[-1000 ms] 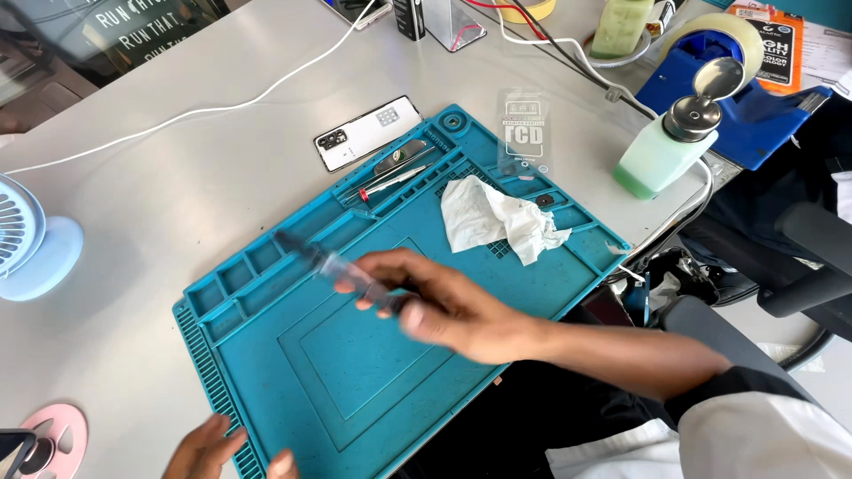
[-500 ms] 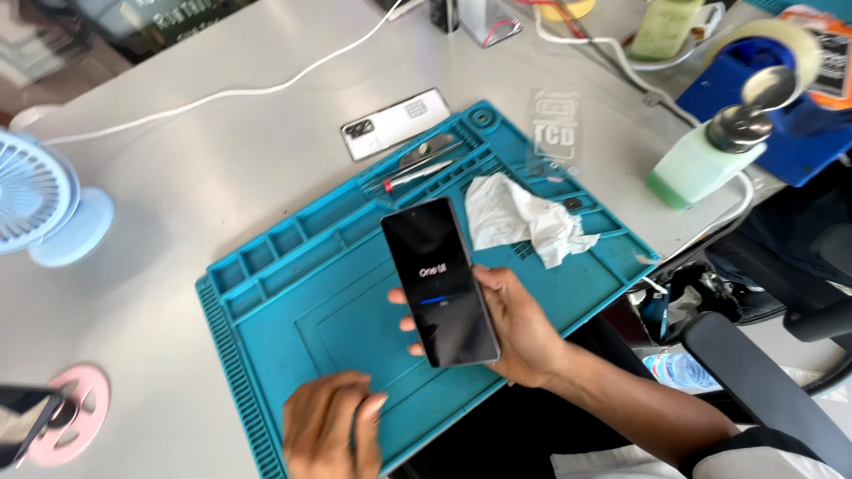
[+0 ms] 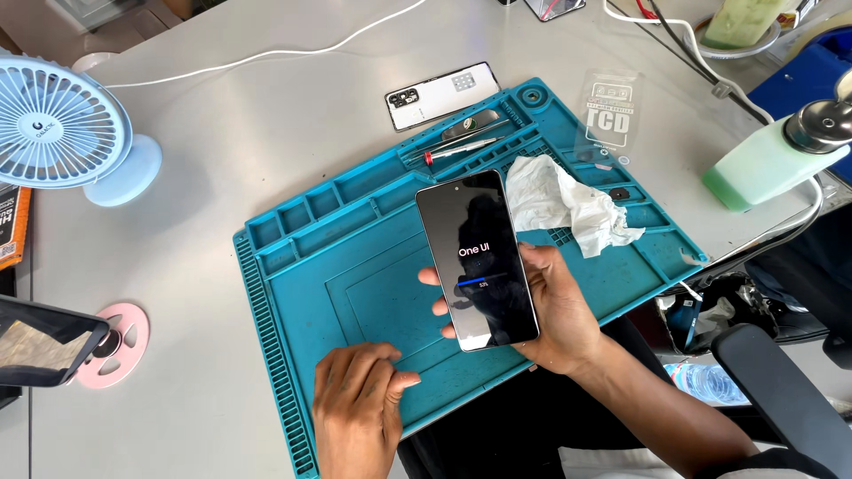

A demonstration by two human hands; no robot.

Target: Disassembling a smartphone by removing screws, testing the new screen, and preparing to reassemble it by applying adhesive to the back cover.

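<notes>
Grey bench [image 3: 222,133] carries a teal repair mat [image 3: 355,257]. Nearest, the left hand [image 3: 359,404] rests loosely curled, empty, on its front edge. Beyond, the right hand [image 3: 555,310] grips a lit smartphone [image 3: 477,259] above it; crumpled tissue [image 3: 564,202] lies farther back.

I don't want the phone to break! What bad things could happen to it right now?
The right hand holds the phone up by its edges, alone; the left hand rests on the blue mat. If the grip slips, the phone could drop onto the mat, and maybe hit the metal tools lying in the tray at the far edge. The soap bottle stands close by the right arm, so a bump might tip it.
</notes>
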